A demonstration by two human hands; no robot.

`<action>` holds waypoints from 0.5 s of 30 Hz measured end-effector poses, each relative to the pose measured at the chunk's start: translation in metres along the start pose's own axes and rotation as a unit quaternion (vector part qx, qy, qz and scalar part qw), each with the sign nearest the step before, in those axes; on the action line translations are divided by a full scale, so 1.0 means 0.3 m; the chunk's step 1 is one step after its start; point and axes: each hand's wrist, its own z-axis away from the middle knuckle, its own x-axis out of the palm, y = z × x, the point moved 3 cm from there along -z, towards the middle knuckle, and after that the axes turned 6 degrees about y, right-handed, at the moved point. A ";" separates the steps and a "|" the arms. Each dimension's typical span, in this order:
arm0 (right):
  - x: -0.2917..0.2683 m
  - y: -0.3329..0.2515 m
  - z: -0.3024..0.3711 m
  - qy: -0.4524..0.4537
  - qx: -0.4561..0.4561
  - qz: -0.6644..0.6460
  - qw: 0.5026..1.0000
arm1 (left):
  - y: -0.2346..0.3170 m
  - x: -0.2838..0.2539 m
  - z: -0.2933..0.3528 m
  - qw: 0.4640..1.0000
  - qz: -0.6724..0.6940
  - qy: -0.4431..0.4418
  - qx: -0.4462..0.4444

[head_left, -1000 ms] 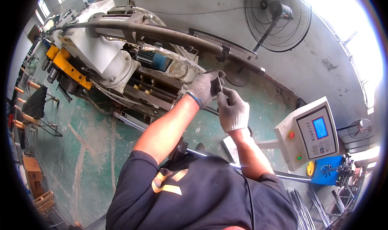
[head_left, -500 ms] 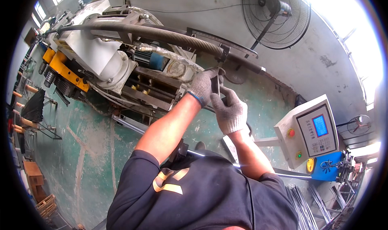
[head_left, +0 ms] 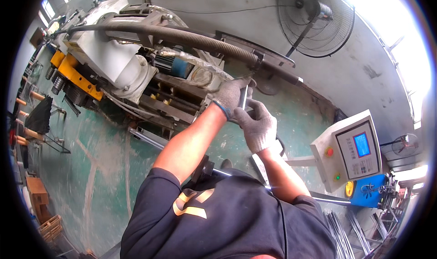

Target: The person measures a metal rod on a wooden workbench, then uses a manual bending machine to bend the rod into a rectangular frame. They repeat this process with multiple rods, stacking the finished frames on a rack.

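Both my hands wear grey knit gloves and are raised close together in front of my chest. A thin, narrow piece with a bright metallic face [head_left: 245, 97] is between them; its exact kind I cannot make out. My left hand [head_left: 228, 96] is closed round its upper part, fingers pointing away from me. My right hand [head_left: 258, 126] pinches its lower end between thumb and fingers. Just beyond the hands runs a ribbed hose [head_left: 200, 41] joined to a dark tube [head_left: 277, 71].
A large machine with a white housing [head_left: 102, 54] and yellow guard [head_left: 82, 79] fills the left. To the right stands a control box [head_left: 348, 149] with a lit screen. A wire-cage fan [head_left: 314, 22] is by the wall; metal rods [head_left: 339, 236] lie lower right.
The piece between my hands has tilted, so its face now shines brightly where it looked dark before. Both hands keep nearly the same place and grip. The background has shifted slightly right and down.
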 end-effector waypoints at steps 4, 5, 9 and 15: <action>0.019 0.007 0.014 -0.038 0.104 -0.076 0.991 | -0.009 -0.020 0.094 0.995 -0.053 0.081 0.015; 0.016 0.001 0.027 -0.060 0.109 -0.064 0.990 | 0.004 -0.035 0.133 0.985 -0.127 0.107 0.043; 0.039 -0.020 0.077 -0.162 0.141 -0.087 0.973 | -0.019 -0.167 0.218 0.986 -0.012 0.122 0.115; 0.126 -0.121 0.145 -0.301 0.080 0.008 0.950 | 0.093 -0.279 0.510 0.950 -0.032 0.191 0.243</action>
